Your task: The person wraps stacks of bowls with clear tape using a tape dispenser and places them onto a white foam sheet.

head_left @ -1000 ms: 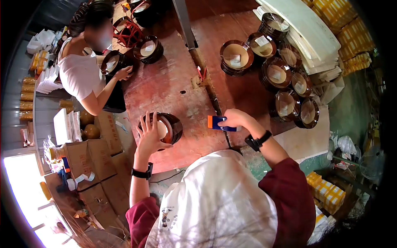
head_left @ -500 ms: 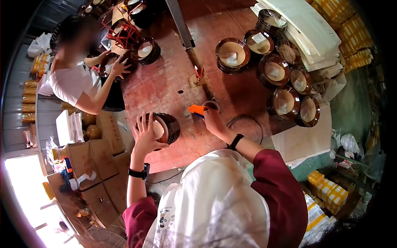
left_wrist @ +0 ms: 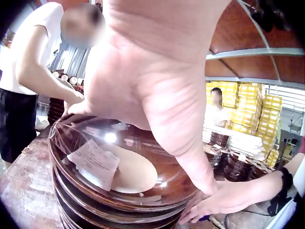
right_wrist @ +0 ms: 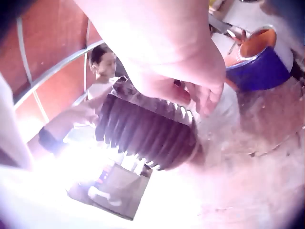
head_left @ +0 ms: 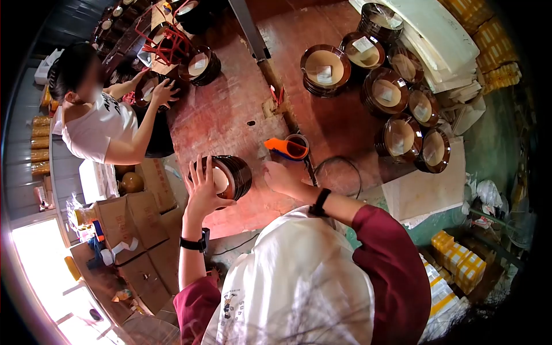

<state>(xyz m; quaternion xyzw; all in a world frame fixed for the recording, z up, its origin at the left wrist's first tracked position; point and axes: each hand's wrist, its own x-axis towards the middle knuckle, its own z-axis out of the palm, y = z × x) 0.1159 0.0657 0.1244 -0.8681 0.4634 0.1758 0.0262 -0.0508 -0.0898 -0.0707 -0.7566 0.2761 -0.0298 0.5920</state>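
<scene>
A stack of dark brown bowls (head_left: 242, 176) stands near the table's front edge, and clear film with a paper slip (left_wrist: 96, 163) covers the top bowl. Spread across that bowl is my left hand (head_left: 202, 188), its fingers and thumb at the rim. To the right of the stack is my right hand (head_left: 283, 177), fingers loosely bent, with nothing visible in it. Just beyond it a tape dispenser (head_left: 278, 144), orange and blue, lies on the table; its blue side (right_wrist: 263, 71) shows in the right wrist view.
More film-covered bowl stacks (head_left: 325, 66) stand at the right rear, beside white sheets (head_left: 438, 50). Another person (head_left: 102, 127) handles bowls at the left, near a red frame (head_left: 171, 47). A thin dark cable loop (head_left: 357, 172) lies at the right. A metal post (head_left: 248, 30) rises behind.
The dispenser has moved left and now lies on the table, let go by my right hand, which has shifted left towards the stack. My left hand has stayed on the bowls.
</scene>
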